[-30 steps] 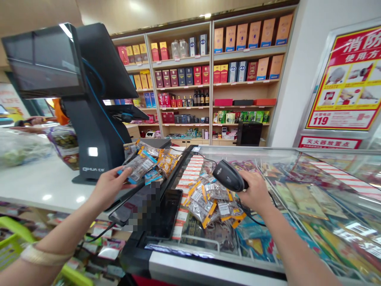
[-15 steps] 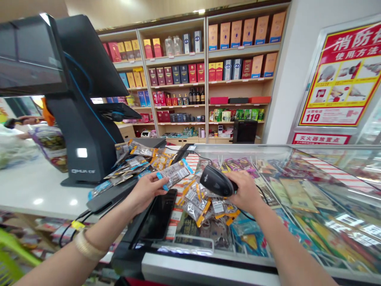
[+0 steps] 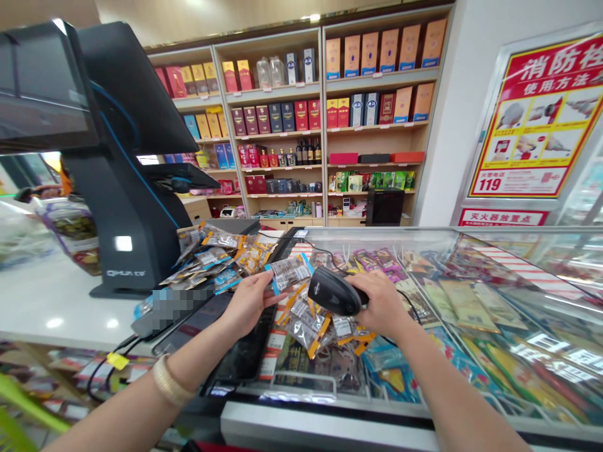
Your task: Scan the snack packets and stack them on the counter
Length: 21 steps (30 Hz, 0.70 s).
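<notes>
My left hand (image 3: 249, 300) has its thumb and fingers at the left edge of a small clear snack packet (image 3: 291, 272) with blue ends and a printed label. My right hand (image 3: 380, 302) is wrapped round the handle of a black barcode scanner (image 3: 333, 292), its head pointing left, close to that packet. Under the scanner, a heap of orange-edged snack packets (image 3: 306, 321) lies on the glass-topped case. To the left, a larger pile of similar packets (image 3: 223, 254) sits beside the till. A dark phone (image 3: 240, 358) lies partly hidden beneath my left forearm.
A black till (image 3: 136, 207) with screens stands on the white counter (image 3: 51, 295) at left. The glass-topped case (image 3: 424, 402) with bagged goods extends right. The scanner's cable (image 3: 407, 298) trails behind my right hand. Shelves of boxed goods (image 3: 292, 119) line the back wall.
My left hand has moved slightly right with the blue-ended packet, closer to the scanner, its fingers now straighter. The scanner has shifted a little left and down. The camera view has also shifted slightly.
</notes>
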Each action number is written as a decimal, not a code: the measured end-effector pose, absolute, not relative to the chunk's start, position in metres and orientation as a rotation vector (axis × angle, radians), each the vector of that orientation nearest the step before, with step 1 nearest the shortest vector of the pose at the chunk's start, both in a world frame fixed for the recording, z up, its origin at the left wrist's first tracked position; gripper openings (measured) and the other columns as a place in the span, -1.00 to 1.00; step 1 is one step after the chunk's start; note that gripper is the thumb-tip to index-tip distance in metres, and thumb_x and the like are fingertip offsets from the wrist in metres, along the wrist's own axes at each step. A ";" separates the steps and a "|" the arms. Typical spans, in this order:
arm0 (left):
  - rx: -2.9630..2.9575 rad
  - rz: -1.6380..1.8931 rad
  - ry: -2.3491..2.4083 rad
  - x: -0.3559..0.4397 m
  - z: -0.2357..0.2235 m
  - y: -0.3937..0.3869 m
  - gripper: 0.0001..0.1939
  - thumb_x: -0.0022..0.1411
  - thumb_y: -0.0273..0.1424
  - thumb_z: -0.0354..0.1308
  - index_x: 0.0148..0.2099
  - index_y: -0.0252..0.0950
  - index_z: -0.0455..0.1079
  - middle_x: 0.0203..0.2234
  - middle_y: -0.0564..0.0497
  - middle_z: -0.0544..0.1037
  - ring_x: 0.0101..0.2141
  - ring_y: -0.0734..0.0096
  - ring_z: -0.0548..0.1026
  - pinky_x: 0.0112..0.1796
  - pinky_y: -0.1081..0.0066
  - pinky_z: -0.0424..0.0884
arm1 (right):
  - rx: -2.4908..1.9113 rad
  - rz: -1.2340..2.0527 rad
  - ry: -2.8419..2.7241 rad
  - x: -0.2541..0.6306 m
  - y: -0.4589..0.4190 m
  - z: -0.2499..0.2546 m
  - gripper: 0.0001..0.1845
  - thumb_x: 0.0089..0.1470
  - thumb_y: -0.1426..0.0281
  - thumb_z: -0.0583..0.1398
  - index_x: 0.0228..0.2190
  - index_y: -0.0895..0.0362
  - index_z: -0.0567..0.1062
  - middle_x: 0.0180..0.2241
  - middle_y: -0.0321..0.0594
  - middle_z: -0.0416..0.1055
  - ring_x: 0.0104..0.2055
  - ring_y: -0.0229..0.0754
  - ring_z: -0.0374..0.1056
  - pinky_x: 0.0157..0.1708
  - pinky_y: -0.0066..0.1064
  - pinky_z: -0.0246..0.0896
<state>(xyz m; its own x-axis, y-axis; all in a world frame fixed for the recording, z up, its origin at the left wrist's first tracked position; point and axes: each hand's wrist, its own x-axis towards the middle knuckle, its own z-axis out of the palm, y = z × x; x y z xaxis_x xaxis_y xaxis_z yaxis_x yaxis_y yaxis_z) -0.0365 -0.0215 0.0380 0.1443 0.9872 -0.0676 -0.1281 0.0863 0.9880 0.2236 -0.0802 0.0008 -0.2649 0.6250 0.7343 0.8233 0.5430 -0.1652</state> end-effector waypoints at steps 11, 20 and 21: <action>1.395 1.064 1.027 -0.010 0.045 -0.026 -0.65 -0.02 -0.08 0.29 -0.48 -0.28 0.37 -0.60 0.07 0.47 -0.46 0.37 0.54 -0.32 0.33 0.57 | -1.271 -0.274 -2.075 0.221 -0.082 0.007 -0.63 -0.19 0.46 0.17 -0.24 0.07 0.50 -0.34 -0.24 0.54 -0.28 -0.13 0.39 -0.27 -0.32 -0.05; 1.364 0.983 0.985 -0.008 0.035 -0.020 -0.60 -0.04 -0.05 0.29 -0.41 -0.31 0.40 -0.51 0.03 0.50 -0.44 0.40 0.50 -0.33 0.35 0.53 | -1.247 -0.431 -1.871 0.229 -0.079 0.003 -0.64 -0.14 0.43 0.16 -0.21 0.09 0.50 -0.28 -0.16 0.54 -0.23 -0.10 0.40 -0.22 -0.31 0.01; 1.363 0.973 0.988 -0.007 0.031 -0.017 -0.60 -0.05 -0.06 0.30 -0.43 -0.31 0.39 -0.52 0.03 0.49 -0.45 0.41 0.49 -0.34 0.35 0.52 | -1.258 -0.475 -1.823 0.233 -0.078 0.003 -0.65 -0.13 0.42 0.15 -0.21 0.10 0.50 -0.28 -0.15 0.54 -0.24 -0.09 0.40 -0.23 -0.30 0.02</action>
